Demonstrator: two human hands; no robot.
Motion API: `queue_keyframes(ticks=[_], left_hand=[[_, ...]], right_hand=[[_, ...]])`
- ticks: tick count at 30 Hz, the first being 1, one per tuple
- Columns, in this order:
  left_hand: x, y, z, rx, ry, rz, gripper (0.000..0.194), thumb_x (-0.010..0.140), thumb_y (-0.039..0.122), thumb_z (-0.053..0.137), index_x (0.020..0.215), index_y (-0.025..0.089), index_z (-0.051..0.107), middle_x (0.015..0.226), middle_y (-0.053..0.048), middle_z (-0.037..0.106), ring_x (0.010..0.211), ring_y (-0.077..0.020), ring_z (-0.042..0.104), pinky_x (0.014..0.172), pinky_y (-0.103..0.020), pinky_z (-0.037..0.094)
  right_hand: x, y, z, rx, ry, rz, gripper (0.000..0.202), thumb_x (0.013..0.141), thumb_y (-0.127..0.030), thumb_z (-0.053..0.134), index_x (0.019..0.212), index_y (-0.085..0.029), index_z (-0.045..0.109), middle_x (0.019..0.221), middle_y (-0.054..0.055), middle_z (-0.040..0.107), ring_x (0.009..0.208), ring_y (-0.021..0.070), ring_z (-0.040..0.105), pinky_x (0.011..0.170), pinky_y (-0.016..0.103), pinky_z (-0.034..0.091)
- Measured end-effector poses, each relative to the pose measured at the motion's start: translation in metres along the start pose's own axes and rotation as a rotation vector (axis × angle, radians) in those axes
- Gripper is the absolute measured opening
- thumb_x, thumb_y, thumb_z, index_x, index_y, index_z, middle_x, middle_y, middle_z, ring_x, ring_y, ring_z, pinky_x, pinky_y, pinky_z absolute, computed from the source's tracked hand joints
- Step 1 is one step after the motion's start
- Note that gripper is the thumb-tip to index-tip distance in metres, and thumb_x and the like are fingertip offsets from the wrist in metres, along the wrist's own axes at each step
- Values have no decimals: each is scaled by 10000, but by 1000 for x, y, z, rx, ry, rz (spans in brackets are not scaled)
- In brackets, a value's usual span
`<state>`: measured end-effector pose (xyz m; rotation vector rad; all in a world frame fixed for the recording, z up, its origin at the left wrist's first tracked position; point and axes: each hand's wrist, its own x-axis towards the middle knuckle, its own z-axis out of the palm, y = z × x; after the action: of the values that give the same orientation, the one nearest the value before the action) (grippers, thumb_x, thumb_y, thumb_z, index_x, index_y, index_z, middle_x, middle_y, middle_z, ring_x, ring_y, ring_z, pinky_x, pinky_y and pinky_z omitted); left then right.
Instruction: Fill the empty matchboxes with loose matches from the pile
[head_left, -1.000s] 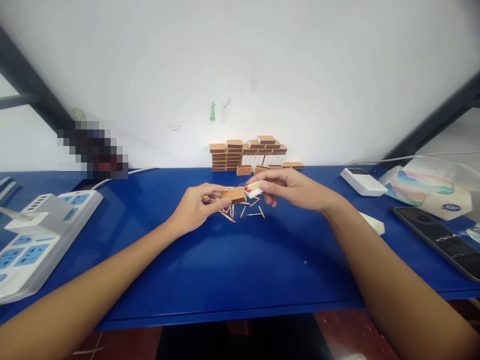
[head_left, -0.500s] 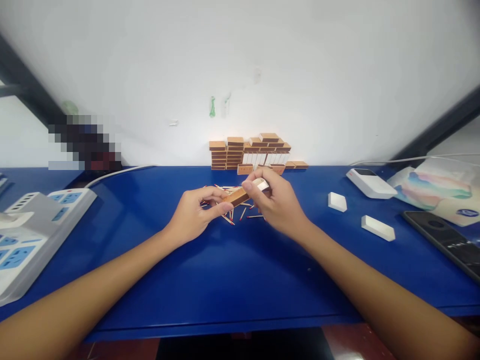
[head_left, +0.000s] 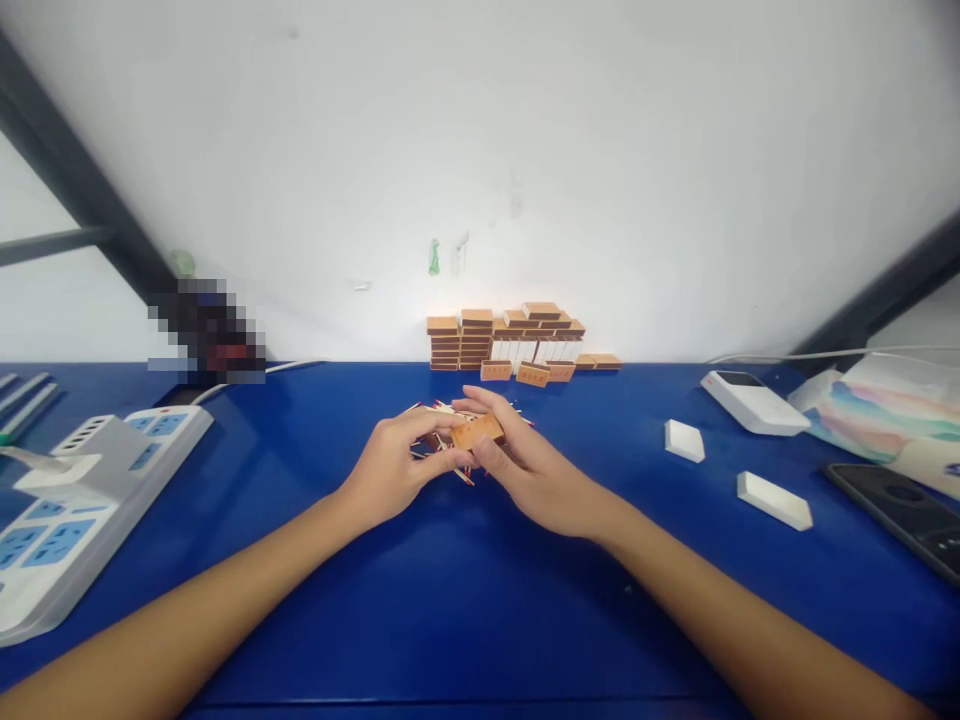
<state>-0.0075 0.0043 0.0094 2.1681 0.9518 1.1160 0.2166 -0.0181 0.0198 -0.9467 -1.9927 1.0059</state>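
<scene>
One matchbox [head_left: 474, 432], long axis seemingly crosswise

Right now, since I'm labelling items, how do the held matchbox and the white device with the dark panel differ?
The matchbox is orange-brown; the device is white with a dark panel. The matchbox is held in the left hand and right hand; the device lies on the table. The matchbox looks smaller than the device. Both are boxy.

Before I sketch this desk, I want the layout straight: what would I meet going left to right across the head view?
Power strip, left hand, matchbox, right hand, small white block, longer white block, phone.
</scene>
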Motion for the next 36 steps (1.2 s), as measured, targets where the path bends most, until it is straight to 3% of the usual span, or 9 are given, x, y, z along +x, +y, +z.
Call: queue_keyframes(ticks=[2, 4, 8, 13, 16, 19, 24, 30, 36], left_hand=[[2, -4, -5, 114, 9, 26, 313, 915, 515, 784, 1081, 249, 796, 913, -52, 771, 821, -212, 697, 784, -340, 567], [4, -9, -12, 188, 38, 18, 331, 887, 521, 809, 1064, 242, 783, 870, -37, 740, 792, -204, 675, 768, -335, 549], [18, -15, -33, 312, 168, -51, 335, 909, 500, 769, 1090, 219, 745, 933, -51, 742, 865, -225, 680, 827, -359, 545], [79, -20, -64, 401, 233, -89, 384, 895, 495, 739, 1112, 179, 765, 993, -99, 762, 935, -264, 682, 855, -383, 537], [118, -29, -72, 389, 215, -108, 396, 874, 477, 759, 1133, 178, 783, 946, -90, 782, 842, -240, 695, 822, -366, 546], [137, -42, -69, 370, 247, -143, 396, 858, 462, 785, 1111, 158, 791, 907, -100, 800, 799, -237, 709, 798, -359, 557], [133, -60, -53, 351, 383, -164, 338, 924, 432, 733, 1119, 157, 763, 952, -100, 820, 887, -246, 749, 855, -341, 550], [141, -56, -38, 361, 424, -180, 205, 923, 391, 729, 941, 188, 746, 986, -86, 815, 910, -237, 748, 872, -324, 535], [131, -51, -28, 298, 525, -229, 364, 1013, 492, 585, 1013, 159, 732, 1014, -123, 814, 951, -256, 743, 921, -348, 523]], right_hand=[[5, 8, -2, -132, 109, -44, 656, 1065, -593, 478, 1612, -260, 337, 1612, 174, 486, 1384, 315, 572, 1130, 540, 478], [9, 14, -8, -230, 206, -72, 556, 1085, -547, 448, 1539, -226, 439, 1494, 177, 588, 1211, 291, 670, 1063, 502, 517], [17, 19, -30, -368, 385, -81, 420, 1114, -509, 368, 1220, -207, 640, 1224, 133, 709, 1080, 268, 689, 966, 409, 521], [20, 15, -47, -463, 495, -70, 432, 1127, -476, 324, 1055, -210, 657, 1078, 117, 719, 963, 254, 671, 886, 371, 485], [21, 16, -50, -512, 483, -73, 426, 1127, -461, 342, 990, -219, 665, 1022, 102, 720, 940, 249, 665, 848, 348, 463], [21, 18, -53, -573, 459, -59, 448, 1130, -456, 341, 920, -222, 659, 962, 94, 713, 897, 243, 661, 817, 335, 443], [20, 16, -57, -656, 416, -16, 481, 1141, -434, 307, 919, -211, 670, 958, 99, 731, 896, 245, 679, 773, 322, 414], [18, 15, -59, -699, 383, 26, 523, 1146, -442, 279, 937, -213, 701, 977, 90, 782, 892, 237, 712, 742, 314, 405], [17, 22, -70, -765, 422, 92, 523, 1141, -449, 306, 927, -203, 715, 958, 113, 801, 886, 262, 729, 703, 329, 368]])
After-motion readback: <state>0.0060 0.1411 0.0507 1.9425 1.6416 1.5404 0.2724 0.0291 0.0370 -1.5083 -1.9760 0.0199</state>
